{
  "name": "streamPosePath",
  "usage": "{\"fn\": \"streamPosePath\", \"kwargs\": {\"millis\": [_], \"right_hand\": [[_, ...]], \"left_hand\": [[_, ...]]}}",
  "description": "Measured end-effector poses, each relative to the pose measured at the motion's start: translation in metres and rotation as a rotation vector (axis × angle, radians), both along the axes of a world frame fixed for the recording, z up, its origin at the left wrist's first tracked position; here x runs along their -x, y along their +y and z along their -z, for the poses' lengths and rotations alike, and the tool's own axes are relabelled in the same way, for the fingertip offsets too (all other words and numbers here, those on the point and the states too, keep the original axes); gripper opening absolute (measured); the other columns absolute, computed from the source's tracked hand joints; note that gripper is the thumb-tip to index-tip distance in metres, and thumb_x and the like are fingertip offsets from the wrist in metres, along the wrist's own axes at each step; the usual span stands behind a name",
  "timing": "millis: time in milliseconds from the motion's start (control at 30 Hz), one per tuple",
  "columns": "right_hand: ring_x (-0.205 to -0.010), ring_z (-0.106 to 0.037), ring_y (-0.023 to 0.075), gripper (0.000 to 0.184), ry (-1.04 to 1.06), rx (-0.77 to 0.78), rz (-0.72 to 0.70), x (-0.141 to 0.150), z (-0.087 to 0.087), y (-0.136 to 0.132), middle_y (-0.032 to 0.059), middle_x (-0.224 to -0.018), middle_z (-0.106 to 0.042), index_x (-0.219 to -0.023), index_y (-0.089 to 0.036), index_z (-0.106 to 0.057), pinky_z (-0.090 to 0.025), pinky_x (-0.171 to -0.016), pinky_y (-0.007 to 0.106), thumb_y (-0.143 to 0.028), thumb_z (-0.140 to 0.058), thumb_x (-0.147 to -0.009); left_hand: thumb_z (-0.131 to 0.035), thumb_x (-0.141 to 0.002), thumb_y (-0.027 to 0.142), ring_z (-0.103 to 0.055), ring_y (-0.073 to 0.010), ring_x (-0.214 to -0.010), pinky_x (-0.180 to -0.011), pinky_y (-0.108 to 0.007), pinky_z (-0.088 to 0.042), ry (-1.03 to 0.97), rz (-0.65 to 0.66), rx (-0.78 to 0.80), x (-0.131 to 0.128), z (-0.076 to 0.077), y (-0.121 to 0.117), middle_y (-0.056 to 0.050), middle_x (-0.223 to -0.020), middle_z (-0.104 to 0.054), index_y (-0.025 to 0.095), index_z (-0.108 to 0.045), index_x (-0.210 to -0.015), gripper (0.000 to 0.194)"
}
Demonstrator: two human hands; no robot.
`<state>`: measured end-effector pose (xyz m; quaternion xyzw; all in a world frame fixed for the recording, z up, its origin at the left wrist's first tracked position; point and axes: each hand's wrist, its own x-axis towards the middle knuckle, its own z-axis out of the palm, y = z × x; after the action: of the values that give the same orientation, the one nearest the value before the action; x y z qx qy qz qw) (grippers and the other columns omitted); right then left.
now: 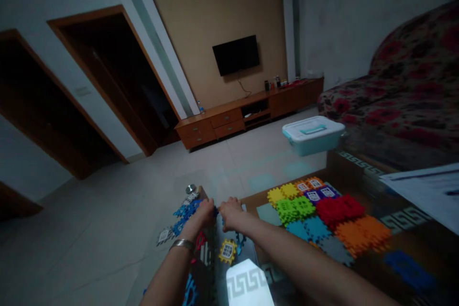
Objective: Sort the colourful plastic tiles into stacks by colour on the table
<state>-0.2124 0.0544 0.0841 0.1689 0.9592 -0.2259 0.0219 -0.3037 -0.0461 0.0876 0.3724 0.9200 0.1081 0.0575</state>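
My left hand (205,210) and my right hand (231,211) reach forward side by side, both with fingers curled, at the far left corner of a glass table (362,177). Between them they pinch a blue toothed foam tile (186,211) that belongs to a cluster of blue tiles at that corner. A metal bracelet (182,245) sits on my left wrist. A yellow tile with a window print (228,250) lies under my forearms. To the right, several tiles in yellow, green, red, orange and purple (319,215) lie joined into a mat on the glass.
A white and teal lidded box (312,134) sits at the table's far edge. A floral sofa (401,100) stands on the right, white paper (426,191) beside it. A wooden TV cabinet (247,114) and wall TV (235,54) lie ahead, dark doorways on the left.
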Motion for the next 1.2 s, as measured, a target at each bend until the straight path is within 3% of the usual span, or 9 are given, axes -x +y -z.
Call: {"fn": "streamPosePath", "kwargs": {"millis": [133, 233, 400, 500, 600, 767, 867, 1033, 1200], "right_hand": [[-0.116, -0.056, 0.0378, 0.074, 0.094, 0.015, -0.055, -0.058, -0.036, 0.022, 0.0245, -0.124, -0.06, -0.123, -0.008, -0.058, -0.048, -0.094, 0.048, -0.033, -0.084, -0.058], [-0.114, -0.055, 0.0355, 0.073, 0.211, 0.021, -0.063, -0.128, -0.049, 0.048, 0.021, -0.122, -0.059, -0.127, -0.009, -0.054, -0.047, -0.095, 0.045, -0.033, -0.079, -0.063], [-0.121, -0.05, 0.0314, 0.078, 0.373, 0.097, 0.093, -0.268, -0.032, 0.101, 0.0184, -0.13, -0.055, -0.138, -0.011, -0.047, -0.04, -0.103, 0.04, -0.024, -0.074, -0.066], [-0.12, -0.051, 0.0308, 0.071, 0.358, 0.119, 0.214, -0.333, -0.015, 0.127, 0.0166, -0.127, -0.055, -0.134, -0.014, -0.05, -0.04, -0.103, 0.041, -0.022, -0.071, -0.067], [-0.111, -0.056, 0.0287, 0.066, 0.321, 0.125, 0.29, -0.375, 0.0, 0.143, 0.0143, -0.118, -0.058, -0.131, -0.015, -0.052, -0.043, -0.098, 0.042, -0.018, -0.067, -0.066], [-0.115, -0.053, 0.0286, 0.072, 0.351, 0.131, 0.296, -0.408, 0.018, 0.157, 0.0143, -0.123, -0.054, -0.136, -0.016, -0.047, -0.042, -0.101, 0.043, -0.018, -0.064, -0.066], [-0.121, -0.049, 0.0311, 0.075, 0.313, 0.133, 0.271, -0.415, 0.028, 0.161, 0.0165, -0.126, -0.052, -0.137, -0.013, -0.046, -0.038, -0.105, 0.045, -0.02, -0.064, -0.064], [-0.123, -0.044, 0.0346, 0.079, 0.213, 0.069, 0.182, -0.411, 0.04, 0.155, 0.0179, -0.127, -0.051, -0.14, -0.012, -0.043, -0.034, -0.106, 0.049, -0.018, -0.062, -0.063], [-0.116, -0.046, 0.0337, 0.076, 0.15, -0.051, 0.026, -0.391, 0.036, 0.139, 0.0179, -0.123, -0.052, -0.137, -0.011, -0.047, -0.038, -0.1, 0.047, -0.013, -0.059, -0.062]], "left_hand": [[-0.061, -0.06, 0.013, -0.056, -0.0237, -0.094, -0.085, -0.03, -0.043, 0.084, 0.044, 0.066, -0.012, -0.016, 0.006, 0.001, -0.085, -0.053, 0.021, -0.048, -0.084, 0.028], [-0.06, -0.062, 0.015, -0.054, -0.0252, -0.103, -0.092, -0.032, -0.042, 0.075, 0.127, 0.029, -0.047, -0.029, 0.008, -0.002, -0.095, -0.052, 0.021, -0.047, -0.094, 0.035], [-0.056, -0.062, 0.008, -0.05, -0.0236, -0.11, -0.099, -0.036, -0.041, -0.105, 0.401, -0.061, -0.175, -0.031, 0.012, -0.006, -0.111, -0.051, 0.023, -0.047, -0.106, 0.047], [-0.058, -0.063, 0.009, -0.048, -0.0225, -0.114, -0.1, -0.033, -0.041, -0.25, 0.502, -0.088, -0.258, -0.015, 0.029, -0.007, -0.118, -0.049, 0.022, -0.046, -0.114, 0.053], [-0.062, -0.061, 0.009, -0.046, -0.0228, -0.115, -0.102, -0.032, -0.04, -0.329, 0.53, -0.085, -0.315, 0.007, 0.059, -0.009, -0.124, -0.046, 0.021, -0.046, -0.115, 0.058], [-0.066, -0.066, 0.014, -0.045, -0.0244, -0.114, -0.1, -0.035, -0.04, -0.341, 0.631, -0.137, -0.355, 0.038, 0.11, -0.012, -0.124, -0.048, 0.016, -0.05, -0.112, 0.048], [-0.053, -0.079, 0.012, -0.047, -0.0246, -0.113, -0.1, -0.037, -0.04, -0.217, 0.623, -0.121, -0.361, 0.048, 0.123, -0.012, -0.122, -0.052, 0.016, -0.054, -0.11, 0.031], [-0.04, -0.084, 0.004, -0.049, -0.0283, -0.114, -0.099, -0.045, -0.038, 0.049, 0.462, -0.048, -0.364, 0.059, 0.121, -0.013, -0.121, -0.056, 0.016, -0.058, -0.116, 0.038], [-0.047, -0.085, 0.01, -0.052, -0.0289, -0.112, -0.099, -0.045, -0.037, 0.093, 0.32, -0.128, -0.359, 0.079, 0.104, -0.012, -0.118, -0.059, 0.017, -0.057, -0.125, 0.041]]}}
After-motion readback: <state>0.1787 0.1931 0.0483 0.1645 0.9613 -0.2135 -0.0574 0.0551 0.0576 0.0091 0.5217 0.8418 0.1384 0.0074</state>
